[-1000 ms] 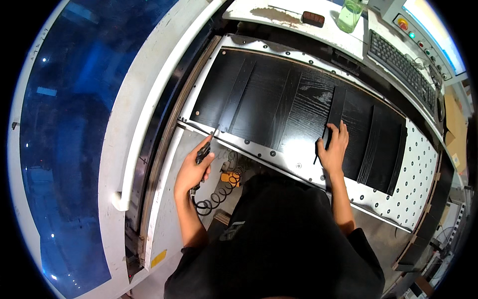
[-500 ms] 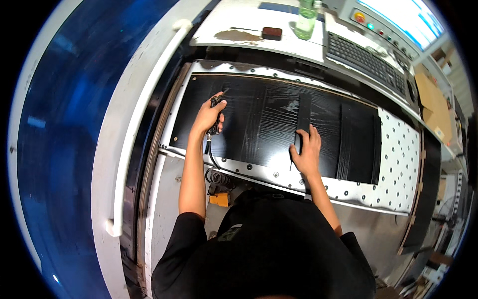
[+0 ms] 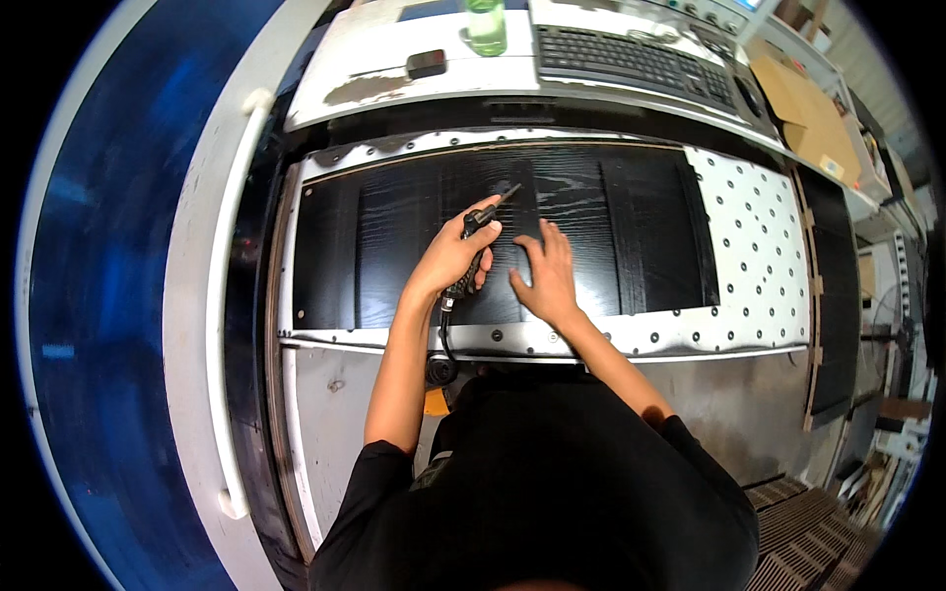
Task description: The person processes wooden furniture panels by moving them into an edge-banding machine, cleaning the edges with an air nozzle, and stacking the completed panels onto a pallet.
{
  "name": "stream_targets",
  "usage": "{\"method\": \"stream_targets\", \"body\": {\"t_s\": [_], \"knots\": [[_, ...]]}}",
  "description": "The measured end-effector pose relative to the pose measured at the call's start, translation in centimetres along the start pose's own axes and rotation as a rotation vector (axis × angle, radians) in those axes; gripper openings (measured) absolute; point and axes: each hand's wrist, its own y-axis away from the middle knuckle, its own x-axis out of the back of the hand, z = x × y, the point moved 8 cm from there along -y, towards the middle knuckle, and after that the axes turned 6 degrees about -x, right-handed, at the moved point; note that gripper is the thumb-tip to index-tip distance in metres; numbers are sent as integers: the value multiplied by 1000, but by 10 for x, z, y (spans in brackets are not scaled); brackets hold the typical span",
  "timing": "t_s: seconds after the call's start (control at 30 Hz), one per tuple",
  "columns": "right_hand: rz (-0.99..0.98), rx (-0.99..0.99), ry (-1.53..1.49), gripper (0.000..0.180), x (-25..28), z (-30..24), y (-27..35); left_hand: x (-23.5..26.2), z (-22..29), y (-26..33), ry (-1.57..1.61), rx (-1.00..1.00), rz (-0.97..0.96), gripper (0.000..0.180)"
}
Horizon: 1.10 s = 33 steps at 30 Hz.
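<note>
Tool (image 3: 474, 223), hose-fed, clamped in left hand (image 3: 448, 258), tip over black panel (image 3: 404, 227); right hand (image 3: 549, 278) spread, contact unclear. Panel already flat on white bed (image 3: 751, 258) — work apparently under way, remainder unclear.

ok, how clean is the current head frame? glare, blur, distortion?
Head view: fisheye bends the white rail at left and blacks out the corners; head view: pale glare on the black panel, just right of the right hand; head view: that hand looks slightly soft, possibly motion blur.
</note>
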Motion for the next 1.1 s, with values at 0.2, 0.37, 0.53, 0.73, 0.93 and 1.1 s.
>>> {"method": "stream_targets", "body": {"t_s": [0.2, 0.37, 0.53, 0.73, 0.93, 1.1], "knots": [[53, -36, -295, 65, -6, 17, 2, -89, 15, -39, 80, -50, -252, 55], [41, 17, -244, 60, -31, 30, 17, -162, 23, -69, 170, 52, -331, 55], [163, 75, -40, 51, -32, 25, 18, -213, 19, -62, 11, 66, -493, 56], [130, 65, -155, 55, -10, 26, 12, -200, -5, -1, -288, -126, -714, 53], [101, -28, -209, 35, 10, 16, 4, -113, -19, 91, -77, 239, -700, 59], [47, -13, -155, 30, 0, 31, 3, -27, -33, 160, -39, 230, -366, 60]]}}
